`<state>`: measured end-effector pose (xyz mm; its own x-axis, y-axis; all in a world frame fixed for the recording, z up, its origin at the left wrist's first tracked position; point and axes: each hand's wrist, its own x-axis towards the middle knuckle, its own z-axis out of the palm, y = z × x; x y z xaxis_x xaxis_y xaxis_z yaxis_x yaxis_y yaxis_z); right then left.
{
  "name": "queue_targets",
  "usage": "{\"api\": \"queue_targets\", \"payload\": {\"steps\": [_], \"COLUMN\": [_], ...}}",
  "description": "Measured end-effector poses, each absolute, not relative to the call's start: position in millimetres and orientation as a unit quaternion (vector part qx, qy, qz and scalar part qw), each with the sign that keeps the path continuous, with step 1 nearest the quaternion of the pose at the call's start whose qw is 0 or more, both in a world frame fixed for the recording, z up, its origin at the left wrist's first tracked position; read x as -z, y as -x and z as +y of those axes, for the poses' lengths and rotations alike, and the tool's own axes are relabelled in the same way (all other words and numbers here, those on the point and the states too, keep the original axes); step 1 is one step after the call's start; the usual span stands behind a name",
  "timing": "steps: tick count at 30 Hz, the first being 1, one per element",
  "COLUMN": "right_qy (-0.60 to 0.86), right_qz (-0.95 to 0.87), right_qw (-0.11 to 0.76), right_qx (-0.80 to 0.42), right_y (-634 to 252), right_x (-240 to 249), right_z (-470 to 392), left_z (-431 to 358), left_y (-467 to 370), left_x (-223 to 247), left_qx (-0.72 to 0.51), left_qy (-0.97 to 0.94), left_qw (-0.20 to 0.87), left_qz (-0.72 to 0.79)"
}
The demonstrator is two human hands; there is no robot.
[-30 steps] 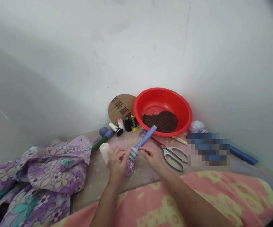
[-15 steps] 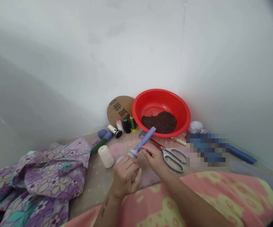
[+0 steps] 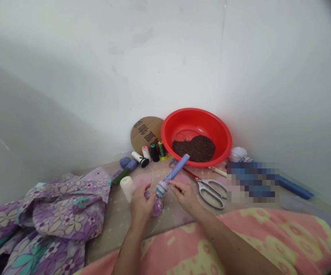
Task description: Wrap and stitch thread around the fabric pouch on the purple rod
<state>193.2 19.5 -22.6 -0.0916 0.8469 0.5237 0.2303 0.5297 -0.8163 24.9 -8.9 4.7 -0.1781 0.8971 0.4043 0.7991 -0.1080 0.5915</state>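
A purple stick (image 3: 177,168) points up and away, its tip in front of the red basin's rim. Patterned cloth is gathered around its lower part, with pale thread wound over it, and ends in a rounded purple floral bundle (image 3: 157,207). My left hand (image 3: 141,204) holds this bundle from the left, thumb and fingers curved against it. Beside the wound cloth, on the right, my right hand (image 3: 185,195) has thumb and forefinger pinched together at the thread. The thread itself is very thin there. Behind my left hand stands a cream thread cone (image 3: 126,187), partly hidden.
A red basin (image 3: 225,143) holds dark grains. Scissors (image 3: 211,193) lie right of my right hand. Several thread spools (image 3: 154,153) stand before a cardboard disc (image 3: 142,130). Floral fabric (image 3: 68,214) is heaped at left; a pink-yellow blanket (image 3: 188,248) covers the front. A patch at right is blurred.
My left hand has turned and shifted left and down, uncovering the wound cloth and the floral bundle. My right hand has moved slightly down, staying near the thread.
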Motion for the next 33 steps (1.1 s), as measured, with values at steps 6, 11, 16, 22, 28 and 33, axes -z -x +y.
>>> {"api": "queue_targets", "payload": {"steps": [6,11,16,22,28,33], "right_qy": [0.394,0.381,0.411,0.421,0.448,0.490], "right_qz": [-0.720,-0.754,-0.765,-0.702,-0.585,-0.465], "right_qw": [0.495,0.455,0.427,0.532,0.656,0.726], "right_qx": [-0.286,-0.282,-0.252,-0.219,-0.163,-0.127], "right_y": [-193.3,-192.8,-192.4,-191.4,-205.9,-234.7], "right_x": [23.5,22.3,20.7,21.7,10.9,2.0], "right_z": [17.5,12.2,8.6,7.6,11.6,30.1], "left_z": [-7.2,-3.6,-4.0,-6.7,-8.0,-6.5], "left_y": [-26.7,-22.4,-21.6,-24.8,-27.4,-26.7], "left_x": [-4.7,-1.5,-2.2,-7.1,-7.7,-3.5], "left_qx": [-0.304,-0.285,-0.280,-0.293,-0.298,-0.308], "left_qy": [-0.666,-0.678,-0.666,-0.660,-0.633,-0.641], "left_qw": [0.083,0.084,0.121,0.134,0.135,0.120], "left_qz": [0.676,0.672,0.681,0.678,0.702,0.693]}}
